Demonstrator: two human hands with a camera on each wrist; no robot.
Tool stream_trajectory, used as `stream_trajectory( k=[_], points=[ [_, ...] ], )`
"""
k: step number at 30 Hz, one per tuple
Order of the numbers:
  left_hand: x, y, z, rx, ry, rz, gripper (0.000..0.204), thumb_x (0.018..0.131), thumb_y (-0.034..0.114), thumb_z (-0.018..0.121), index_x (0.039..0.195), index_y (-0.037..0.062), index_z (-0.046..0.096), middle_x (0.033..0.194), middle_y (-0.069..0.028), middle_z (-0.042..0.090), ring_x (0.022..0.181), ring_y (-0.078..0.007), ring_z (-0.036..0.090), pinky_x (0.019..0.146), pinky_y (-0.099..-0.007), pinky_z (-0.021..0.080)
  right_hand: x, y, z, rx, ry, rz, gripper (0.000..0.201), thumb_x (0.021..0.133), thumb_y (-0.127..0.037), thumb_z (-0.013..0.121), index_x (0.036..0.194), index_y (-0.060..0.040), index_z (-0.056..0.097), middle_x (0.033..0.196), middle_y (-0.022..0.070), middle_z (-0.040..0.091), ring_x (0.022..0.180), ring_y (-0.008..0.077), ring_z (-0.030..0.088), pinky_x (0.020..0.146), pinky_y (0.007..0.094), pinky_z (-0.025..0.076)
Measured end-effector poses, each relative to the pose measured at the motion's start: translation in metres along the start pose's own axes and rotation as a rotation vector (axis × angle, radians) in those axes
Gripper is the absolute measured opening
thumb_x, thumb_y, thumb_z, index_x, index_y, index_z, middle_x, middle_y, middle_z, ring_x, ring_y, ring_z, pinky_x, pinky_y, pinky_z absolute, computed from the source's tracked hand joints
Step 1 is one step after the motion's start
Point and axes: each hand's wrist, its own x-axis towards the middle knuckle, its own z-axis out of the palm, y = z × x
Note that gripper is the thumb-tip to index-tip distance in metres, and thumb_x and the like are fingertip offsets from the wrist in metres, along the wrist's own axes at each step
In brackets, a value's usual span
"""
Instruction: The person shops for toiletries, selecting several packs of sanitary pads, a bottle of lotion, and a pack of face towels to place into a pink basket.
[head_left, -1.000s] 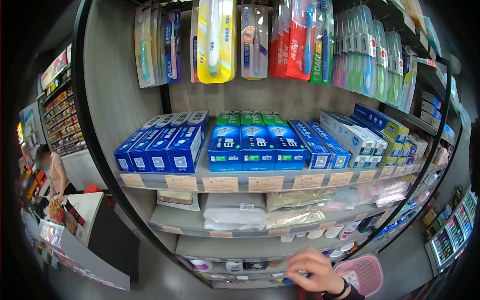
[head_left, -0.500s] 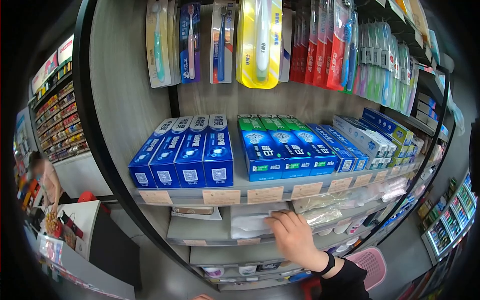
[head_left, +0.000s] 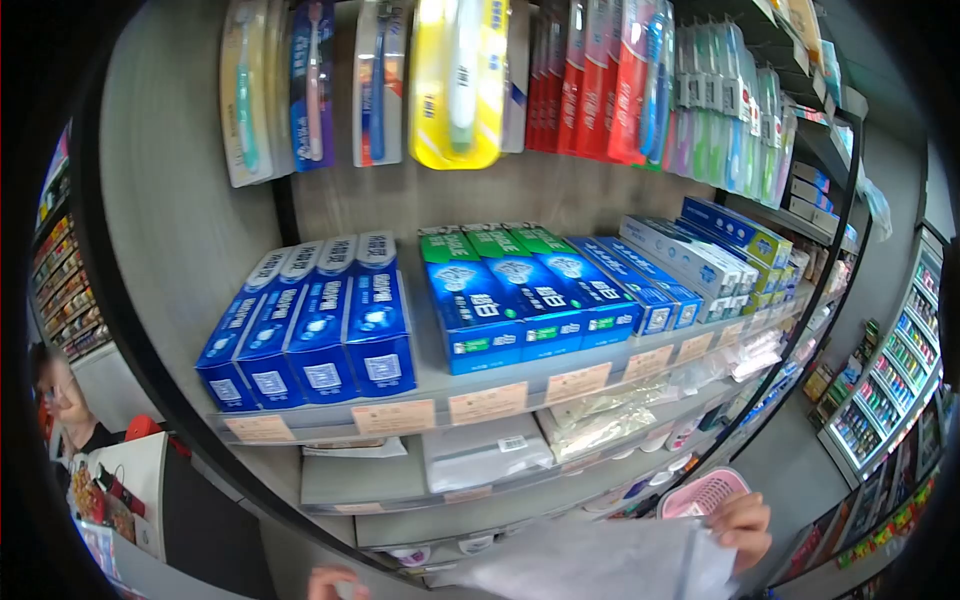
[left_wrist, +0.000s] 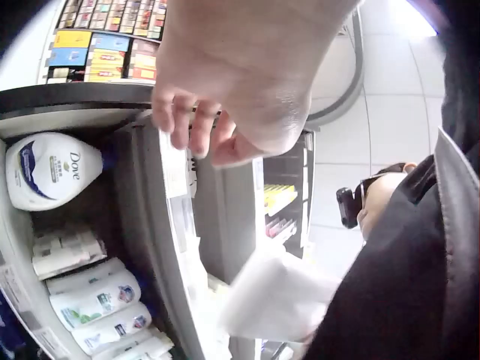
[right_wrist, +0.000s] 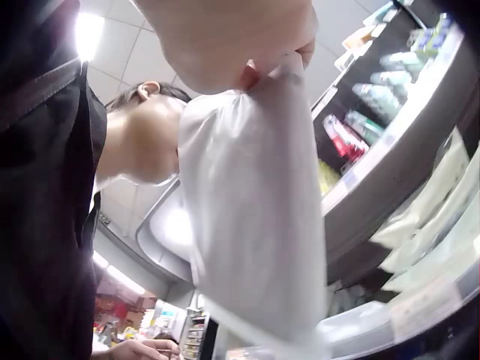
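A white, translucent flat package [head_left: 600,560] hangs from my right hand [head_left: 742,528], whose fingers and thumb pinch its right edge at the lower right of the head view. The right wrist view has the package [right_wrist: 259,210] hanging down below the right hand [right_wrist: 240,45]. My left hand [head_left: 337,583] is at the bottom edge, left of the package, with a space between them. In the left wrist view the left hand [left_wrist: 232,82] has loosely bent fingers and holds nothing; the package [left_wrist: 277,296] is apart from it. A similar white package [head_left: 485,455] lies on the shelf under the toothpaste.
Blue toothpaste boxes [head_left: 325,325] line the upper shelf above price labels [head_left: 487,403]. Packaged toothbrushes [head_left: 460,85] hang overhead. A pink basket [head_left: 705,490] is low on the right, beyond the package. At the far left a person [head_left: 70,400] is near a counter [head_left: 135,470].
My right hand has moved from the lower shelf toward the lower right and now holds a white package away from the shelf. More of my left hand shows at the bottom. The view has shifted.
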Motion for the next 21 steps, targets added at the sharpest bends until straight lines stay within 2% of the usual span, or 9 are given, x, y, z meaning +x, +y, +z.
stream_trajectory(
  k=[1,2,3,4,9,13,16,17,21],
  points=[
    [0.006,-0.010,0.006,-0.002,0.208,0.131,0.024,0.084,0.000,0.066,0.105,0.0010,0.055,0.099,-0.0059,0.055,0.090,-0.0158,0.053,0.081,-0.0272,0.043,-0.005,-0.001,-0.007,-0.053,0.129,0.050,0.019,0.073,-0.008,0.071,0.087,-0.0074,0.058,0.079,0.0072,0.056,0.064,0.0196,0.052,0.056,0.0314,0.037],
    [0.017,-0.018,0.005,0.202,0.334,0.302,0.030,0.085,0.003,0.065,0.111,0.0032,0.051,0.100,-0.0062,0.054,0.089,-0.0171,0.052,0.080,-0.0267,0.042,-0.006,-0.005,-0.014,-0.168,0.072,0.118,0.016,0.073,-0.003,0.067,0.085,-0.0059,0.058,0.078,0.0078,0.056,0.063,0.0197,0.051,0.055,0.0308,0.037],
    [0.024,-0.031,-0.003,0.415,0.424,0.408,0.040,0.088,0.007,0.064,0.123,-0.0011,0.046,0.110,-0.0151,0.056,0.093,-0.0266,0.056,0.082,-0.0332,0.046,-0.008,-0.008,-0.022,-0.284,0.014,0.188,0.014,0.073,0.001,0.064,0.083,-0.0045,0.057,0.076,0.0083,0.055,0.063,0.0198,0.050,0.055,0.0302,0.036],
    [0.022,-0.054,-0.015,0.503,0.450,0.249,0.067,0.078,0.005,0.051,0.141,-0.0058,0.032,0.139,-0.0206,0.040,0.132,-0.0281,0.036,0.108,-0.0394,0.025,-0.018,-0.012,-0.037,-0.338,-0.119,0.348,0.015,0.071,0.009,0.060,0.079,-0.0033,0.058,0.074,0.0098,0.056,0.063,0.0217,0.051,0.056,0.0312,0.038],
    [0.044,-0.054,0.031,0.395,0.448,0.254,0.077,0.074,0.006,0.055,0.145,-0.0015,0.026,0.143,-0.0183,0.034,0.137,-0.0278,0.030,0.112,-0.0409,0.019,-0.062,-0.010,-0.074,-0.494,-0.372,0.879,0.008,0.074,0.009,0.062,0.076,0.0014,0.060,0.075,0.0131,0.058,0.068,0.0280,0.057,0.062,0.0329,0.045],
    [0.052,-0.167,0.001,0.605,0.538,0.121,0.081,0.082,0.007,0.063,0.147,-0.0088,0.018,0.152,-0.0254,0.023,0.139,-0.0340,0.026,0.115,-0.0377,0.018,-0.117,0.011,-0.120,-0.763,-0.302,0.962,0.009,0.078,0.007,0.062,0.083,-0.0002,0.060,0.078,0.0157,0.057,0.072,0.0340,0.057,0.063,0.0369,0.045],
    [0.064,-0.176,0.005,0.557,0.690,0.121,0.074,0.092,0.023,0.064,0.143,-0.0129,0.024,0.146,-0.0288,0.033,0.134,-0.0345,0.036,0.112,-0.0369,0.025,-0.158,0.036,-0.154,-0.968,-0.214,0.951,0.009,0.080,0.005,0.062,0.086,-0.0011,0.060,0.080,0.0165,0.058,0.075,0.0366,0.059,0.066,0.0395,0.046],
    [0.068,-0.198,-0.008,0.725,0.755,0.206,0.070,0.093,0.023,0.062,0.141,-0.0129,0.027,0.143,-0.0304,0.037,0.131,-0.0371,0.040,0.110,-0.0377,0.029,-0.170,0.044,-0.164,-1.044,-0.183,0.943,0.010,0.081,0.004,0.061,0.088,-0.0019,0.060,0.081,0.0168,0.058,0.077,0.0375,0.059,0.066,0.0410,0.047],
    [0.068,-0.181,0.008,0.647,0.793,0.206,0.064,0.094,0.023,0.059,0.139,-0.0122,0.031,0.138,-0.0314,0.042,0.125,-0.0392,0.045,0.105,-0.0390,0.034,-0.227,0.065,-0.192,-1.081,-0.272,1.066,0.010,0.080,0.001,0.064,0.088,-0.0031,0.061,0.085,0.0167,0.058,0.076,0.0357,0.060,0.067,0.0410,0.048]
  ],
)
